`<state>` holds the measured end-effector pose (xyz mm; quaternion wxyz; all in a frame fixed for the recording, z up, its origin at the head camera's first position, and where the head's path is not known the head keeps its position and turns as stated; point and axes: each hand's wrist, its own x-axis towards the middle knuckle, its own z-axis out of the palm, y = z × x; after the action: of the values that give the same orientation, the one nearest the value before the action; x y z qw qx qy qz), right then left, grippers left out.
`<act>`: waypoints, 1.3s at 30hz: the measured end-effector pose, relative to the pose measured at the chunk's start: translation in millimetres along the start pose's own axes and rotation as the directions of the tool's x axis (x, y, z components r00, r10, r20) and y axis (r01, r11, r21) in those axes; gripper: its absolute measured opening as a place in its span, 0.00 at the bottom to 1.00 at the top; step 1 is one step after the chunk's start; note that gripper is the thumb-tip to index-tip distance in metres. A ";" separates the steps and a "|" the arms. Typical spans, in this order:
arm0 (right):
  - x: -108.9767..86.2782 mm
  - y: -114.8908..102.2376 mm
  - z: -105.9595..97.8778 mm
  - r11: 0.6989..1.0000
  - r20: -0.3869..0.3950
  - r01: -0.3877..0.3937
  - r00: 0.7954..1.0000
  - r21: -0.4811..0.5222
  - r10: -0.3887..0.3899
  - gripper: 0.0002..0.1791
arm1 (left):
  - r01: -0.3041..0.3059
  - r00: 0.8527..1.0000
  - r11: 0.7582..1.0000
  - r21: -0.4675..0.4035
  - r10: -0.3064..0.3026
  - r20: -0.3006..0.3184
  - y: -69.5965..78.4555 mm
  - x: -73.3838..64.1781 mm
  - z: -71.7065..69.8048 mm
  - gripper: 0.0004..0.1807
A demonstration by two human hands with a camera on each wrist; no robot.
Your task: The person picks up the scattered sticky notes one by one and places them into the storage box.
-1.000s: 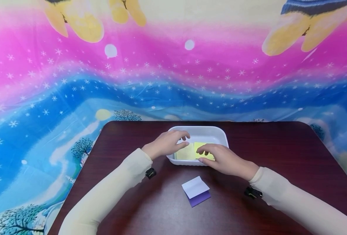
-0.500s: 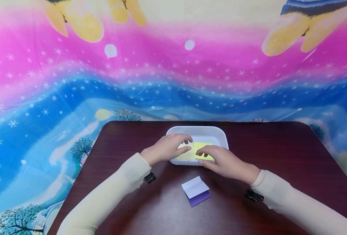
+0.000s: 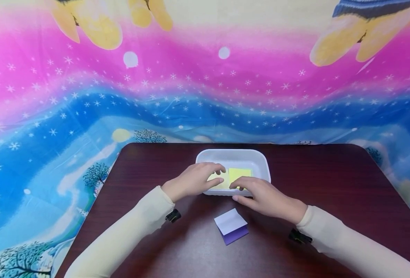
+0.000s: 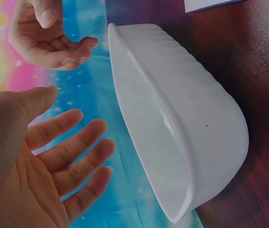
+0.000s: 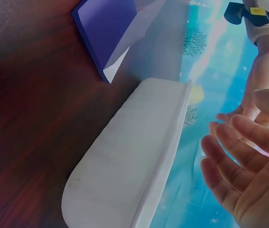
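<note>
My left hand (image 3: pixel 194 179) hovers over the left front of a white plastic tray (image 3: pixel 257 158). Its fingers are spread and relaxed, holding nothing, as the left wrist view also tells. Above the tray's right front rim my right hand (image 3: pixel 269 197) hangs with loosely bent fingers, likewise holding nothing. Inside the tray a pale yellow sticky-note pad (image 3: pixel 222 184) lies next to a bright yellow sticky-note pad (image 3: pixel 239 173); the hands partly cover both. In front of the tray lies a purple sticky-note pad (image 3: pixel 237 233), with a white sheet (image 3: pixel 230 221) standing up from it.
The dark brown table (image 3: pixel 156 231) reaches back to a colourful patterned cloth (image 3: pixel 205 92) behind its far edge. Small black devices are strapped at the left cuff (image 3: pixel 173 215) and the right cuff (image 3: pixel 300 236).
Both hands have drawn back slightly toward the front, showing more of the bright yellow pad. The tray and the purple pad have stayed put.
</note>
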<state>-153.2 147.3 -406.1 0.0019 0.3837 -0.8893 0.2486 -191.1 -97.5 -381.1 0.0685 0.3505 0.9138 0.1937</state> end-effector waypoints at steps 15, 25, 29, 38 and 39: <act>-5.1 -4.1 9.3 1.000 0.007 0.017 1.000 0.004 -0.017 0.14 | 0.020 1.000 1.000 0.004 -0.020 0.001 5.5 -12.9 6.6 0.19; -9.4 -4.4 18.0 1.000 0.007 0.029 1.000 0.011 -0.029 0.12 | 0.005 1.000 1.000 0.016 -0.004 -0.014 6.3 -19.5 8.1 0.19; -10.3 -5.5 21.0 0.999 0.026 0.013 1.000 0.029 -0.014 0.13 | 0.007 1.000 1.000 0.014 -0.007 0.000 6.2 -23.1 10.6 0.19; -13.1 -5.2 28.6 0.999 0.051 0.022 0.998 0.039 -0.024 0.13 | 0.002 1.000 1.000 0.028 -0.002 -0.018 5.9 -32.5 15.6 0.18; -13.4 -5.0 29.2 0.999 0.050 0.026 0.998 0.036 -0.028 0.13 | 0.005 1.000 1.000 0.025 -0.005 -0.019 5.6 -33.5 16.1 0.18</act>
<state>-134.9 140.5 -432.1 -0.0239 0.4019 -0.8792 0.2547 -158.5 -111.1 -394.0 0.0558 0.3471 0.9176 0.1855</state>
